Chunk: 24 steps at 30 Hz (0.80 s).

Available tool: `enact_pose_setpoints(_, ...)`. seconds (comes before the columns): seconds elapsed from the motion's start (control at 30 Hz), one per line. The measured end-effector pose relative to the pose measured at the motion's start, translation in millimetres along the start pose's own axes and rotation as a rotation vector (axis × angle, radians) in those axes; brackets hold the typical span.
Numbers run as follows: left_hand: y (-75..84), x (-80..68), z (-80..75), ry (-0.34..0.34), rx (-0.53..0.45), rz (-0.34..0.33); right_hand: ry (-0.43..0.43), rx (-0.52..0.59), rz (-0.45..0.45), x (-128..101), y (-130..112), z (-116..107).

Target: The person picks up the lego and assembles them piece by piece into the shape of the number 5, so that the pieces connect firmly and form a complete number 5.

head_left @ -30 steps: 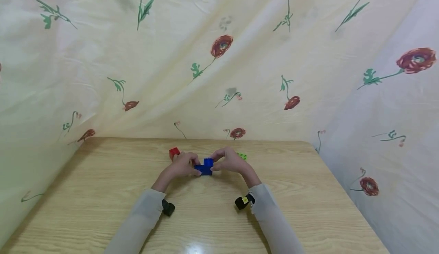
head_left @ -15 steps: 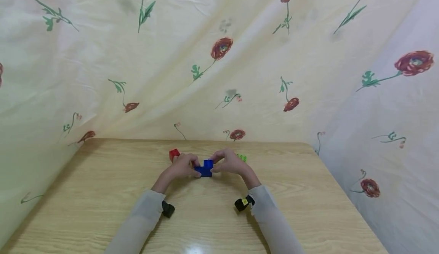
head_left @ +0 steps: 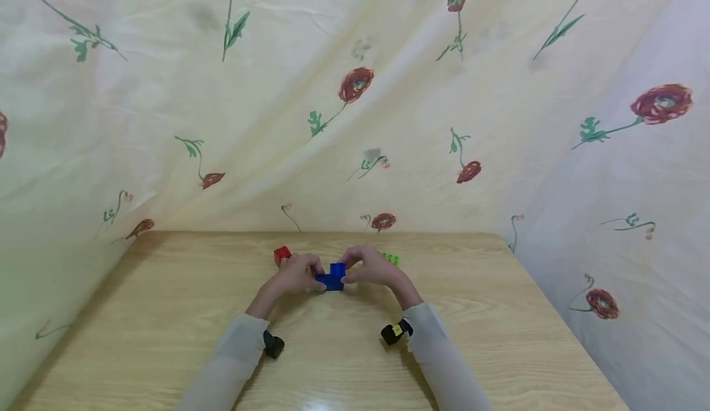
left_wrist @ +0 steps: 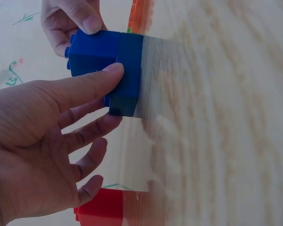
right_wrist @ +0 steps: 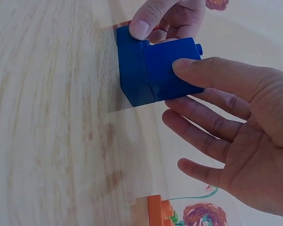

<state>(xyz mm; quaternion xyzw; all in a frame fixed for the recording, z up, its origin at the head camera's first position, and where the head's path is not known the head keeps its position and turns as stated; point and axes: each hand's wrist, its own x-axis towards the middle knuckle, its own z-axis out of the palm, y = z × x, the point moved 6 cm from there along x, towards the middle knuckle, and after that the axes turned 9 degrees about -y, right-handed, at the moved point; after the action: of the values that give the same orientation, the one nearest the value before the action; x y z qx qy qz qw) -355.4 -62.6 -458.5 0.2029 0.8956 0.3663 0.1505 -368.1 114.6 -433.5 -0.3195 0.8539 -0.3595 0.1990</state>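
Note:
Two blue toy building bricks stand one on the other near the far middle of the table. The longer lower brick (head_left: 328,283) rests on the wood, and the smaller upper brick (head_left: 337,268) sits over its right end. A thin seam shows between them in the right wrist view. My left hand (head_left: 296,274) pinches the left end of the lower brick (left_wrist: 127,77) between thumb and fingers. My right hand (head_left: 370,267) holds the upper brick (right_wrist: 172,66), thumb on its near face and fingertips behind. The bricks' far sides are hidden in the head view.
A red brick (head_left: 281,254) stands just beyond my left hand. Behind my right hand lies a green studded brick (head_left: 392,259), partly covered. An orange brick (right_wrist: 154,212) shows beside green studs in the right wrist view. Flowered cloth (head_left: 266,121) hangs behind the table (head_left: 471,337).
The head view has tilted slightly, so the whole scene sits a little lower. Both hands keep their grips, and the bricks stay stacked the same way.

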Motion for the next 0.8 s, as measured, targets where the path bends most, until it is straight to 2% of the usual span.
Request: enact_pose_setpoints(0.8, -1.2, 2.0, -0.2, 0.012, 0.038, 0.008, -0.017, -0.039, 0.01, -0.5, -4.0, 0.5)
